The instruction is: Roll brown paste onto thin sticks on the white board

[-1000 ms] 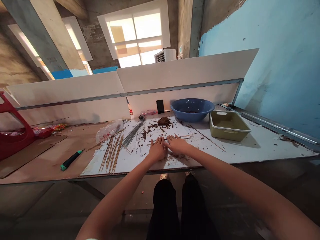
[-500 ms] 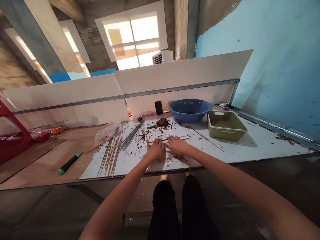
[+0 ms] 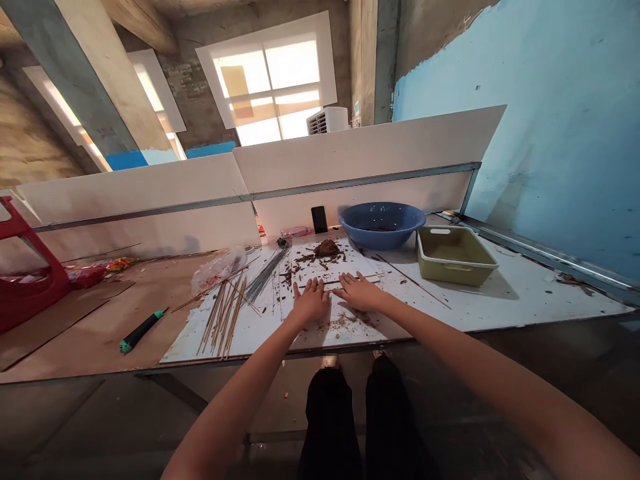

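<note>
My left hand and my right hand lie palm down, side by side, on a white board, fingers stretched flat over a thin stick that runs across under them. Brown crumbs lie scattered around both hands. A lump of brown paste sits just beyond the fingertips. Left of my left hand lies a spread of bamboo sticks, with a bundle of thin grey sticks behind it.
A blue bowl and an olive tray stand at the back right. A phone leans on the white partition. A crumpled plastic bag, a green-tipped tool and a red chair are to the left.
Both flat hands have slid a little away from me across the board over the stick. The camera has shifted slightly.
</note>
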The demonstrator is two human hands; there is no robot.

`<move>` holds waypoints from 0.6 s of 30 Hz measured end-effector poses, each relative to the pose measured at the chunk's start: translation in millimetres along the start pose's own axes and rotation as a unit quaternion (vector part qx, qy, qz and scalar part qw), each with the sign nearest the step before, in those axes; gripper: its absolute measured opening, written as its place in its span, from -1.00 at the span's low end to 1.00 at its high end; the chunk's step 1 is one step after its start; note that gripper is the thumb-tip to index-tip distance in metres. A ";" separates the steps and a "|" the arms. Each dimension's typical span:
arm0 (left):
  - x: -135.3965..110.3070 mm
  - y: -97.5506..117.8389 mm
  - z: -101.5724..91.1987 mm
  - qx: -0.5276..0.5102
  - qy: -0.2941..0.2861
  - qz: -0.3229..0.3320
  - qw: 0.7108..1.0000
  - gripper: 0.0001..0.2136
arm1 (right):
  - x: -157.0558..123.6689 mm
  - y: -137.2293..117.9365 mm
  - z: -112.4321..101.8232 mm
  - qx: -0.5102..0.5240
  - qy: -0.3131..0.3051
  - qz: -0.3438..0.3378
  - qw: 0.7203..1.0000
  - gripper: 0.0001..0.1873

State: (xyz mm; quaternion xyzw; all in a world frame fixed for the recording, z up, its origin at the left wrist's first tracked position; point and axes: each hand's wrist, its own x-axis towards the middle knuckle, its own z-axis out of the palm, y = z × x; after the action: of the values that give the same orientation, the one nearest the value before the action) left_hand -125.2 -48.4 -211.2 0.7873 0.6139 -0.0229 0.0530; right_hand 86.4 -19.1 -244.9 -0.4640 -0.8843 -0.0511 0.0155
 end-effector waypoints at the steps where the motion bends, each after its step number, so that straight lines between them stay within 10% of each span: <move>1: 5.9 1.7 -4.3 -0.004 0.002 -0.010 1.000 -0.29 | 7.1 3.3 -5.6 -0.004 -0.009 -0.001 1.000 -0.38; 13: -5.0 -10.9 12.4 0.019 0.002 0.019 1.000 -0.32 | -5.2 16.3 12.8 0.034 -0.020 0.006 0.999 -0.15; 18: 22.3 -6.2 -5.5 -0.014 0.002 -0.019 1.000 -0.32 | 26.8 25.3 -12.0 0.058 -0.064 0.061 0.994 -0.18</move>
State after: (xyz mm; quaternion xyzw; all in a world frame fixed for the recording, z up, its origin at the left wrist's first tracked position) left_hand -125.9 -24.8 -208.3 0.7747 0.6291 -0.0138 0.0627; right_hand 91.7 15.9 -229.0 -0.5177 -0.8549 0.0306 -0.0113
